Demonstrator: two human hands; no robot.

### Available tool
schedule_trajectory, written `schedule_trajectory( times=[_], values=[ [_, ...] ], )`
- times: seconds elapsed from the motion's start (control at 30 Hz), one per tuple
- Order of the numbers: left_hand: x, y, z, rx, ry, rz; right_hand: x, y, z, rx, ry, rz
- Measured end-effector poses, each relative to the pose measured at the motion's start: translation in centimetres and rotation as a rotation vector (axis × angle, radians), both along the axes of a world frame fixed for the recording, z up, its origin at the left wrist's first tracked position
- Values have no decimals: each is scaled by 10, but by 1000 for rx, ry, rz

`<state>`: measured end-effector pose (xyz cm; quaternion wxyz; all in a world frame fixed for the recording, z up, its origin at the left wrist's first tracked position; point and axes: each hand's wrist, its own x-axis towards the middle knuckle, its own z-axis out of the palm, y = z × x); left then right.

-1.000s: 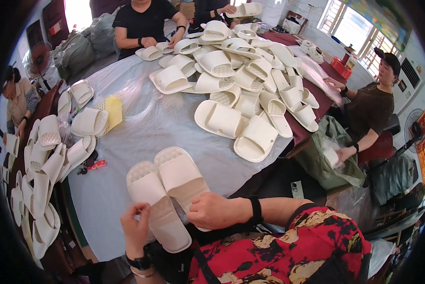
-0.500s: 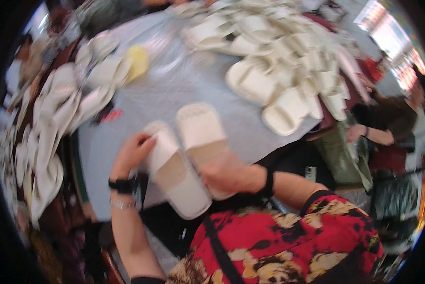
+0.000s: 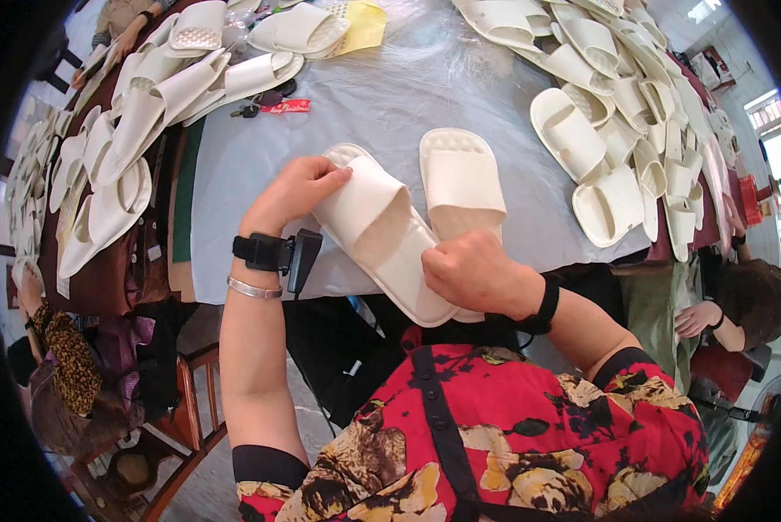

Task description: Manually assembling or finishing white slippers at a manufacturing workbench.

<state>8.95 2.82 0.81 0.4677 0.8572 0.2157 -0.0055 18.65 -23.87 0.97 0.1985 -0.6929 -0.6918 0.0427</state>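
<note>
Two cream slide slippers lie side by side in front of me, toes away, at the table's near edge. My left hand (image 3: 294, 193) is closed on the toe end of the left slipper (image 3: 364, 204), thumb over its strap. My right hand (image 3: 479, 275) is a fist over the heel part of the right slipper (image 3: 465, 183), its knuckles by the left slipper's inner edge. Whatever those curled fingers hold is hidden. Both heels reach past the table's edge.
Grey plastic sheeting (image 3: 347, 109) covers the table. Piles of slippers stand at left (image 3: 160, 104) and right (image 3: 612, 139). Near the left pile lie a yellow sheet (image 3: 364, 28), a red tag (image 3: 286, 106) and dark keys (image 3: 249, 110). Other people's hands (image 3: 697, 318) show at both sides.
My view has shifted, and the slippers sit further right in it. The left slipper's heel has swung in over the right one's. My right hand, blurred earlier, is sharp now.
</note>
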Motion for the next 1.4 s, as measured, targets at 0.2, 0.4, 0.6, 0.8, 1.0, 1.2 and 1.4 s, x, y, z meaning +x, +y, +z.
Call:
schedule_trajectory(
  times=[0.2, 0.4, 0.6, 0.8, 1.0, 1.2, 1.4],
  values=[
    [-5, 0, 12, -275, 271, -111, -15, 21, 9, -32, -74, -8],
    [7, -14, 7, -406, 238, -119, -5, 33, 7, 2, -95, -11],
    [-3, -5, -14, -534, 114, -66, -10, 47, 8, -103, -120, -57],
    [-6, -2, 3, -313, 139, -111, -5, 45, 6, -79, -74, -116],
    [-12, 1, 10, 102, 31, -274, -4, 43, 11, -17, 44, -168],
    [-19, 13, 11, -10, 59, -312, 0, 38, 8, -20, 11, -169],
    [-25, 17, 3, -232, 80, -178, -1, 26, 19, 107, 68, -137]
  ],
)
